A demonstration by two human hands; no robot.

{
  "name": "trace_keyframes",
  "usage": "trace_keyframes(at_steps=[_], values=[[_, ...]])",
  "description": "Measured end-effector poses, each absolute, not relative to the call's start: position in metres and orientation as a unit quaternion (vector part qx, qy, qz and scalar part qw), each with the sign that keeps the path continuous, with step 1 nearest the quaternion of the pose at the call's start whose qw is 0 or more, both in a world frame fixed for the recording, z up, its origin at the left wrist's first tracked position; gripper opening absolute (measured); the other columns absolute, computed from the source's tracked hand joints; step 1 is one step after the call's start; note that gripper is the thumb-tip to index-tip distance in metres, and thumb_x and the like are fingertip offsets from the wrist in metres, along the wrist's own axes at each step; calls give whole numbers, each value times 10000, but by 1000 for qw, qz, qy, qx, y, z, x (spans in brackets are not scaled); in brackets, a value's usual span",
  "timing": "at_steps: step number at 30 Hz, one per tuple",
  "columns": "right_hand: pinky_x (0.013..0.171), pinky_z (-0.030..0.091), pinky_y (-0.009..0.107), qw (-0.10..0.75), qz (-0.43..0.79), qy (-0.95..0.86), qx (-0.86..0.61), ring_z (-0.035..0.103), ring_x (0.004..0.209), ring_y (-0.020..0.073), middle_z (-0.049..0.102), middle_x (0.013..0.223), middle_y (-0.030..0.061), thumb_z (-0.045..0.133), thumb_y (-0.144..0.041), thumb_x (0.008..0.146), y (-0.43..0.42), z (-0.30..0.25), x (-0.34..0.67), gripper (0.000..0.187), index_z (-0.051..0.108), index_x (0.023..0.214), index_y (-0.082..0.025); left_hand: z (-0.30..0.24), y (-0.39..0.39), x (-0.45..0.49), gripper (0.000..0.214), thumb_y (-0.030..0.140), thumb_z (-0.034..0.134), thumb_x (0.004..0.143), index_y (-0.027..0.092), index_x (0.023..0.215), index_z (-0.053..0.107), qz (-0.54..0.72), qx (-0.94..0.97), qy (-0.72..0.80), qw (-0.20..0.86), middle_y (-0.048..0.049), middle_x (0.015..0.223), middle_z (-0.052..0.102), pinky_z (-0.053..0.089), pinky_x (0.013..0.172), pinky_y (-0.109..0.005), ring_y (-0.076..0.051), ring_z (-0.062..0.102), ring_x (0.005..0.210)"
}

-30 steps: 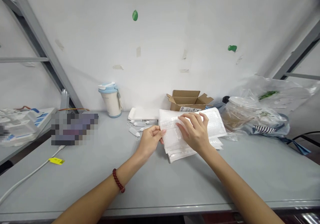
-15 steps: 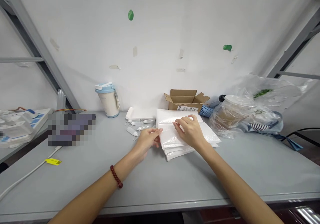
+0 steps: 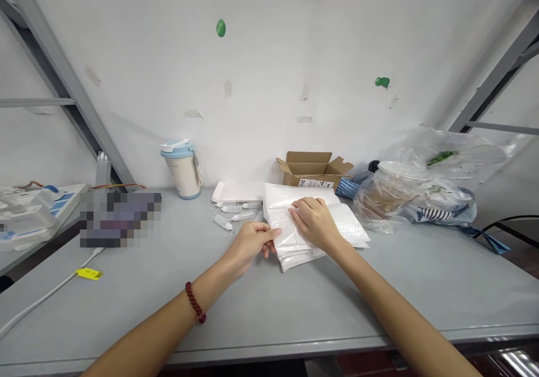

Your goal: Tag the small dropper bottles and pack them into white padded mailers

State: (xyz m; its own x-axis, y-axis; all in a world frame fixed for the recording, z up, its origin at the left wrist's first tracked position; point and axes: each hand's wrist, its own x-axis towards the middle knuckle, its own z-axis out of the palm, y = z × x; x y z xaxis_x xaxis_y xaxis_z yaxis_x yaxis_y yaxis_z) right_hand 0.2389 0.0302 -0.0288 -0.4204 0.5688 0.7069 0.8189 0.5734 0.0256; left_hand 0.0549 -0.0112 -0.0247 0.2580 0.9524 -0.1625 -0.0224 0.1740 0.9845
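A pile of white bubble mailers lies on the grey table, its sheets slightly fanned out at the front. At the pile's left edge, my left hand pinches a mailer between thumb and fingers. My right hand rests on top with its fingers bent and closed on the upper mailer; the fingertips are partly hidden. Left of the pile lie several small white tags with loops, in front of a flat white box.
Behind the pile stands an open cardboard box. A cream tumbler with a blue lid is at the back left. A clear plastic bag holding a tub lies at right. A white cable with a yellow label crosses the left side.
My left hand has shifted slightly right, further onto the mailers' edge. The fingers of my right hand have closed more and come down on the top mailer.
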Motion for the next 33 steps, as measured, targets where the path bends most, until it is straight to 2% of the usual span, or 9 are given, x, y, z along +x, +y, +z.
trace_keyframes(at_steps=[8, 15, 18, 21, 23, 25, 28, 30, 33], values=[[708, 342, 301, 381, -225, -819, -365, 562, 665, 142, 644, 704, 29, 439, -193, 912, 29, -23, 240, 196, 576, 774, -169, -28, -12, 62, 247, 328, 744, 660, 117, 633, 619, 452, 462, 432, 630, -11, 554, 606, 422, 516, -228, -86, 518, 480], [666, 361, 290, 419, -233, -802, -356, 538, 588, 131, 610, 634, 11, 439, -180, 908, 30, -20, 243, 196, 580, 773, -179, -30, -9, 59, 273, 327, 755, 661, 120, 576, 600, 414, 467, 445, 642, -22, 501, 598, 446, 529, -234, -96, 533, 466], [677, 390, 296, 392, -215, -809, -382, 574, 656, 154, 641, 714, 39, 429, -187, 907, 34, -26, 243, 183, 594, 833, -171, -32, -9, 57, 277, 336, 764, 649, 113, 590, 611, 389, 472, 440, 657, -35, 514, 611, 460, 539, -232, -98, 546, 474], [759, 446, 321, 347, -168, -825, -412, 611, 884, 200, 663, 969, 101, 439, -220, 901, 37, -32, 243, 199, 600, 1001, -160, -31, -6, 54, 296, 379, 705, 707, 106, 624, 625, 374, 488, 450, 648, -55, 562, 635, 475, 541, -232, -113, 580, 504], [834, 464, 355, 324, -138, -830, -433, 585, 1036, 225, 625, 1134, 131, 427, -253, 908, 39, -35, 244, 261, 587, 1094, -165, -29, 2, 48, 326, 405, 607, 782, 111, 641, 623, 377, 519, 490, 590, -65, 595, 647, 472, 508, -242, -127, 589, 497], [882, 465, 389, 310, -122, -826, -454, 546, 1132, 244, 583, 1226, 153, 400, -278, 918, 40, -38, 245, 306, 584, 1135, -165, -25, 17, 36, 315, 370, 525, 827, 124, 653, 617, 375, 572, 560, 468, -68, 620, 658, 462, 483, -255, -138, 582, 477], [914, 457, 432, 284, -113, -824, -477, 495, 1208, 270, 542, 1284, 179, 370, -291, 925, 40, -40, 245, 353, 575, 1179, -154, -17, 52, 11, 213, 235, 486, 813, 148, 712, 652, 282, 706, 632, 148, -79, 730, 703, 466, 623, -265, -174, 632, 657], [922, 453, 451, 270, -113, -825, -484, 477, 1228, 278, 528, 1303, 183, 358, -296, 930, 39, -40, 245, 369, 562, 1205, -159, -12, 79, -4, 150, 178, 534, 749, 140, 754, 679, 251, 726, 632, 97, -120, 857, 713, 446, 702, -291, -233, 633, 833], [924, 453, 452, 261, -116, -823, -491, 470, 1234, 280, 516, 1317, 181, 347, -310, 937, 38, -40, 245, 383, 548, 1229, -165, -7, 111, -14, 45, 164, 639, 637, 163, 648, 683, 186, 767, 607, 86, -99, 792, 717, 420, 672, -267, -237, 623, 812]])
